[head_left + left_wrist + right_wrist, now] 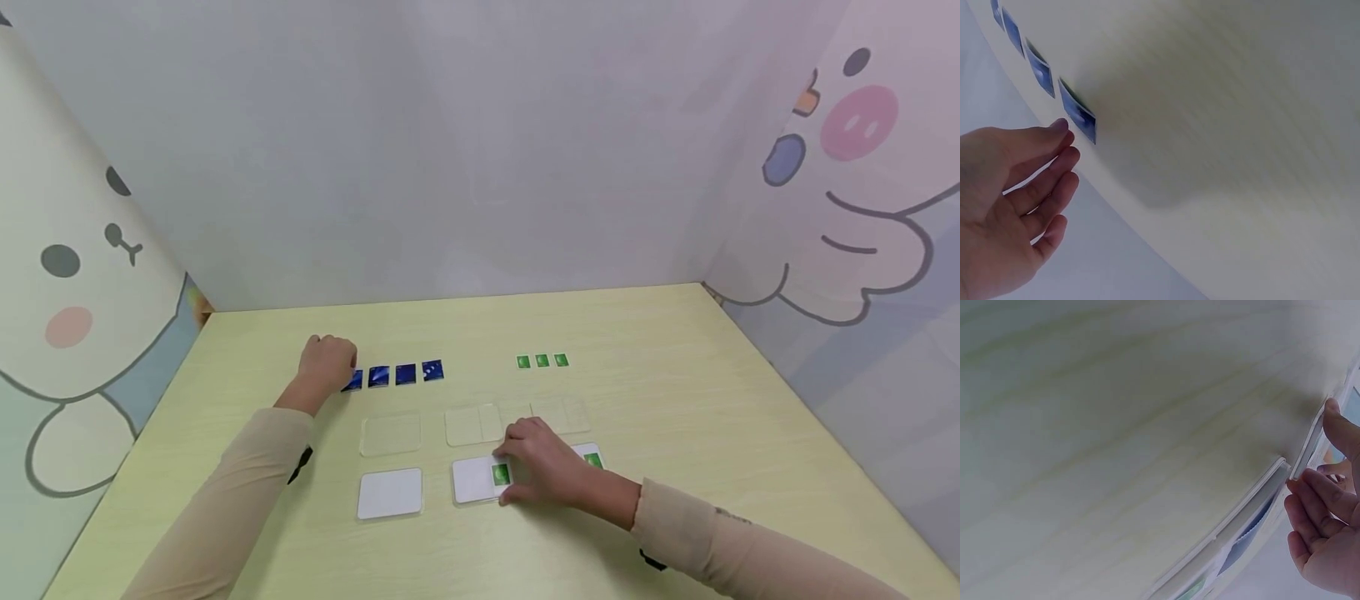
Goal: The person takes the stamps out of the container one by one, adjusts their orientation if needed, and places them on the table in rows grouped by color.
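My left hand (326, 367) hovers by the left end of a row of small blue stamp-like squares (378, 377). Its fingers are loosely bent, and the thumb tip is close to the nearest blue square (1079, 114) with nothing visible between thumb and fingers. My right hand (546, 462) spans the right end of the middle white card (472, 481), which sits in a clear case and bears a green stamp (501, 475). Thumb and fingers hold the case (1307, 450) by opposite edges. Behind that hand, another white card (596, 450) with a green stamp is partly hidden.
A plain white card (390, 493) in a case lies at the left front. Clear plastic covers (391, 434) form a row behind the cards. Three green stamps (542, 361) lie farther back. A pale wall (450, 167) closes off the table's (675, 400) far edge.
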Motion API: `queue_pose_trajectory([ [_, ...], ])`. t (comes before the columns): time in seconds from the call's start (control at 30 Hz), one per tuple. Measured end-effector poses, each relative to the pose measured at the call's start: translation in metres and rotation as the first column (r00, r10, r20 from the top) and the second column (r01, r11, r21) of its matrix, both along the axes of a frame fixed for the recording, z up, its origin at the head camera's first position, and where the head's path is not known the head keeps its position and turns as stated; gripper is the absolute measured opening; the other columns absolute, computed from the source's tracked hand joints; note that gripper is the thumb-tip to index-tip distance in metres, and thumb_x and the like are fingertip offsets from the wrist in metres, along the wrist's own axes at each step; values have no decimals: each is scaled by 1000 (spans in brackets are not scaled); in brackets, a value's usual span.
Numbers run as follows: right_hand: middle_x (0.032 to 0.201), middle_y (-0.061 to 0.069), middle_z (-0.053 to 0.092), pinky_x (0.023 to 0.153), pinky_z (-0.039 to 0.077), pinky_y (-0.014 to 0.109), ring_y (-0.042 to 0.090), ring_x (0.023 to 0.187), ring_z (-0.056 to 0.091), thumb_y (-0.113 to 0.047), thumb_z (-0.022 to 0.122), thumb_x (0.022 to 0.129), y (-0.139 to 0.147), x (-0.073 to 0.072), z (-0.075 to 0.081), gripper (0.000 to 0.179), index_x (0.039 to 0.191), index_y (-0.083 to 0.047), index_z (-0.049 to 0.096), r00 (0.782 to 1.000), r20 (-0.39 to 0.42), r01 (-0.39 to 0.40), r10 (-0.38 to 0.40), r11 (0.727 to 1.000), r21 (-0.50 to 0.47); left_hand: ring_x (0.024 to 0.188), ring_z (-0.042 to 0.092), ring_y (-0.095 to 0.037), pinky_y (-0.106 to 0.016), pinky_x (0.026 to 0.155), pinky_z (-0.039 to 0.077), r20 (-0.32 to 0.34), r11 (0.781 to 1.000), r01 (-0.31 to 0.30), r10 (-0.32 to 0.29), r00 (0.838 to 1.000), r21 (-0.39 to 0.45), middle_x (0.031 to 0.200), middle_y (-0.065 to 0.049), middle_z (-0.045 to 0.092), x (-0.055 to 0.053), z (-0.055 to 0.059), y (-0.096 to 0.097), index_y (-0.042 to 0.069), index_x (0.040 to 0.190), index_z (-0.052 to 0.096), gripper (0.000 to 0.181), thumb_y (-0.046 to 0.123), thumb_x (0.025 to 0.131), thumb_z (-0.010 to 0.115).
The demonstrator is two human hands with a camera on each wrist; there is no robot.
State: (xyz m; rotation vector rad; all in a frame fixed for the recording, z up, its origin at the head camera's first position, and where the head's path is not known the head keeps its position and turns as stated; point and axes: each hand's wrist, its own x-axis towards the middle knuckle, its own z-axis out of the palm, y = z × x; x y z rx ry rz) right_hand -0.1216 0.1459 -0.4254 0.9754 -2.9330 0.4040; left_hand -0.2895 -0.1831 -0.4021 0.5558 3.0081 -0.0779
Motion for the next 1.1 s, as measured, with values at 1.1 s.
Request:
queue_pose_trajectory([
  [1.1,93,-4,62,89,42,30,9,89,49,-47,84,66,1,4,0,54,104,-10,72,1000,-19,-2,1,1000,-25,84,59,-25,-46,87,45,-64,997,77,-77,995,2,87,-7,68,53,23,40,5,93,69,24,27,84,72],
])
